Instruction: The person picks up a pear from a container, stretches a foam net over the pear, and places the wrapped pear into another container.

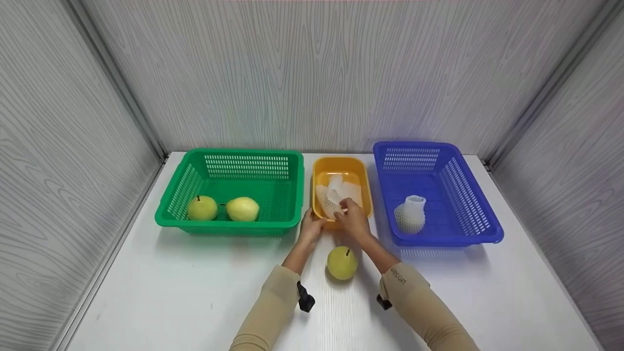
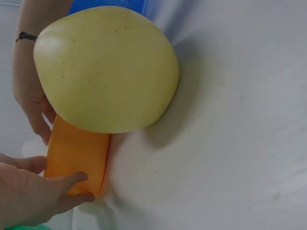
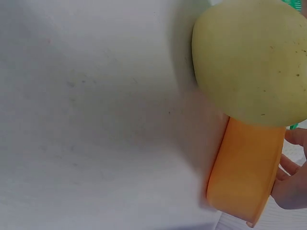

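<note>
The front left corner of a small orange bin [image 1: 366, 195] is held by the left hand [image 1: 310, 229]; its thumb lies at the rim and its fingers against the outer wall [image 2: 76, 158]. White foam fruit nets [image 1: 336, 190] lie inside the bin. Over the bin's front rim reaches the right hand [image 1: 353, 219], its fingertips right at the nets, with a gap between thumb and forefinger. A yellow-green pear [image 1: 342, 263] stands on the table between the forearms, just in front of the bin. In both wrist views this pear [image 2: 108, 69] covers part of the bin.
To the left, a green basket [image 1: 229, 224] holds two pears [image 1: 243, 209]. On the right is a blue basket [image 1: 438, 240] with a pear in a white foam net [image 1: 410, 214]. Pale wood-grain panels [image 1: 331, 73] enclose the white table [image 1: 195, 292] at the back and sides.
</note>
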Motion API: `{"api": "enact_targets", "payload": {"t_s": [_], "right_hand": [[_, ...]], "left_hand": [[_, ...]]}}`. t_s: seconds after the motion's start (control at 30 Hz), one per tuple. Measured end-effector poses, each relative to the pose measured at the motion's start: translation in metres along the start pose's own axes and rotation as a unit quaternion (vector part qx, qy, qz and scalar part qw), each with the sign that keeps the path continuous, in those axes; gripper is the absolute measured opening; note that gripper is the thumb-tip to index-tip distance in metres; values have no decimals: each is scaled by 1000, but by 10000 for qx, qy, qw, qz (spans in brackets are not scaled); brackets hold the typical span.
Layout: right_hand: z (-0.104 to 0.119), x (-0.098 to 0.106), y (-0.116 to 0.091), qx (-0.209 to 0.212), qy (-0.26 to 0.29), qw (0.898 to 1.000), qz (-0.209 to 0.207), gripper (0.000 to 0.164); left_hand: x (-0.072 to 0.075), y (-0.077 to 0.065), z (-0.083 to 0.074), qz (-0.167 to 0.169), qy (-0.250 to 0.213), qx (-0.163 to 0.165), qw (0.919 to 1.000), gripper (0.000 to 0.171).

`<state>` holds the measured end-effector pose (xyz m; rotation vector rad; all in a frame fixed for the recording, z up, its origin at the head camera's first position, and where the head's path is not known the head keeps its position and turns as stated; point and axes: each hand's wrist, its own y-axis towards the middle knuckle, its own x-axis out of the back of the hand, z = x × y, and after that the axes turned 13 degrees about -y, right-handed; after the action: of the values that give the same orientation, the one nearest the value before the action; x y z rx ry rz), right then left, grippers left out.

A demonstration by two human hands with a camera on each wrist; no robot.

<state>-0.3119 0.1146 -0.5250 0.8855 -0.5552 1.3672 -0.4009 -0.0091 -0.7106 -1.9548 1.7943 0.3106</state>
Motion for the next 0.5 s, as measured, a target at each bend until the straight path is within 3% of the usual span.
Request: {"api": "enact_targets", "payload": {"t_s": [0.1, 0.17, 0.2, 0.27, 0.43, 0.5], "right_hand": [[-4, 0, 3, -10, 43, 9998, -183, 20], [-7, 0, 4, -50, 118, 9994, -315, 18], [-9, 0, 4, -66, 200, 9990, -393, 17], [-12, 1, 5, -87, 348, 9978, -551, 14], [-15, 3, 4, -150, 663, 9943, -824, 9], [-16, 4, 3, -268, 741, 9932, -862, 9]], "left_hand": [[21, 44, 44, 92, -338, -34, 9994, 78], [27, 56, 56, 161, -498, -52, 9986, 80], [26, 55, 54, 157, -516, -48, 9985, 80], [12, 30, 29, 80, -404, -68, 9991, 77], [-54, -102, -102, -248, 36, 198, 9995, 62], [-74, -145, -144, -298, 151, 336, 9989, 59]]}}
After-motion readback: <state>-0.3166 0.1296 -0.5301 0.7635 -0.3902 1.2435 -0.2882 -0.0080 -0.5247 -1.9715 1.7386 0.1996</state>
